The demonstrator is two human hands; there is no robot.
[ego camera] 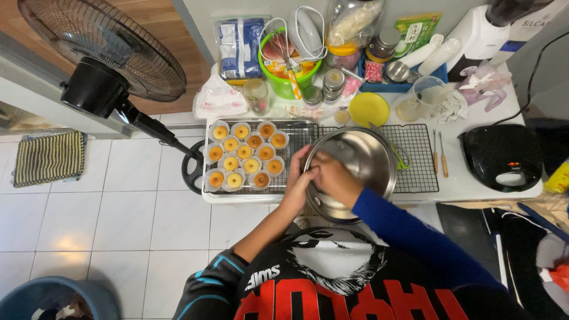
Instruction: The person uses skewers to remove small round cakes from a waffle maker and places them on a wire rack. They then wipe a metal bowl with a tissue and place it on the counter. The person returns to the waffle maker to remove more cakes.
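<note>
- Person stands at a white table [474,184], both hands brought together over a large steel mixing bowl [373,160].
- The bowl sits on a black wire cooling rack [418,154] at the near edge of the table, centre of the work surface; its near rim overhangs the table edge slightly.
- Left hand [300,178]: at the bowl's left rim, fingers curled, thumb side up. It appears to grip the rim, but the contact is partly hidden by the other hand; cannot tell how tightly it is closed.
- Right hand [333,178]: blue sleeve, closed into a loose fist inside the bowl at its left side, touching the left hand. Whatever it may hold is hidden under the knuckles; cannot tell.
- Bowl interior looks bare and shiny; a green-handled utensil [402,159] pokes out past the right rim.
- Left of the bowl, on the same rack: a cluster of small golden cupcakes [246,155] in white paper cases, packed in rows, just beside the left hand but not touching it.
- Behind the rack: yellow lid [368,109], clear measuring cup [428,93], green bucket [288,77] with utensils, jars and packets crowded toward the wall.
- Two thin wooden-handled tools [439,153] lie right of the rack; beyond them a black electric baking appliance [502,157], lid shut.
- A black standing fan [104,53] is on the tiled floor left of the table; a blue bin [53,296] is at the lower left corner.
</note>
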